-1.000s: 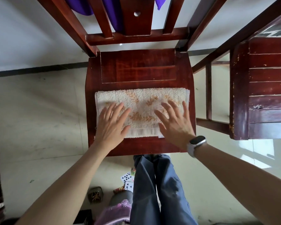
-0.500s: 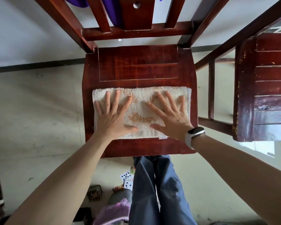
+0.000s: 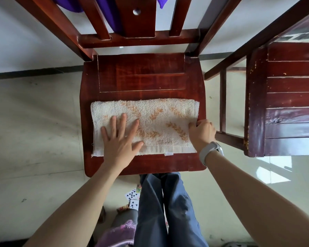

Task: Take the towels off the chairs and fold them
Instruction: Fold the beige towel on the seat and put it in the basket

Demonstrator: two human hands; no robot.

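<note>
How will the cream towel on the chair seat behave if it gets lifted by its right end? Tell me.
Probably floppy: the towel is soft terry, lying folded in layers, so the free part would likely sag and unfold. Likely light, since the right hand grips just its right edge. It seems unlikely to slide on the chair seat while the left hand presses it flat.

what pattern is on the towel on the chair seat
Orange wheat-ear motifs on the cream terry towel; head view.

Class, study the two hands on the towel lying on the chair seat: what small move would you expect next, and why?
Probably the right hand lifts the towel's right end and carries it leftward to fold it in half. That hand grips the right edge, while the left hand lies flat on the left part, pinning it to the chair seat.
</note>
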